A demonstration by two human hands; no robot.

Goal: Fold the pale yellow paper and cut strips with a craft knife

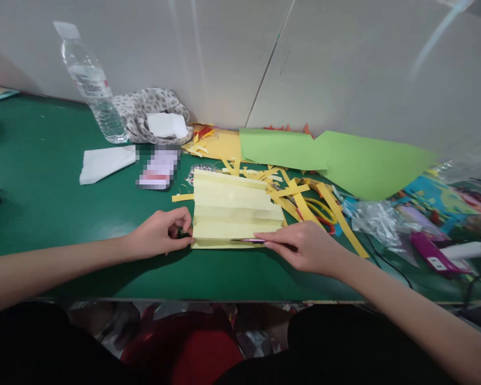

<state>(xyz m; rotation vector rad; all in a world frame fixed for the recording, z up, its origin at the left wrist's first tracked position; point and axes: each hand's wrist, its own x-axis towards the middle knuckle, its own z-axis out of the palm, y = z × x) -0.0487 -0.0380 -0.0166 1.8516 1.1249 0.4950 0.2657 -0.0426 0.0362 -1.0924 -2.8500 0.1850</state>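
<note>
A pale yellow sheet of paper [236, 214], creased crosswise into several pleats, lies on the green table in front of me. My left hand [164, 232] pinches its lower left corner between thumb and fingertips. In my right hand [296, 243] is a slim pointed tool [246, 240], dark and purplish with a shiny edge. It lies flat along the lowest fold, tip toward the left; its exact kind is hard to make out. Just beyond the sheet are yellow paper strips [304, 208] and scissors with yellow handles [323, 208], partly covered by the strips.
Green paper sheets [369, 160] rest against the wall. A water bottle [92, 85], a patterned cloth [152, 107], white paper [106, 162] and a blurred-out phone [160, 168] are at the back left. Clear plastic [379, 222] and a magenta device [435, 254] with cables lie right.
</note>
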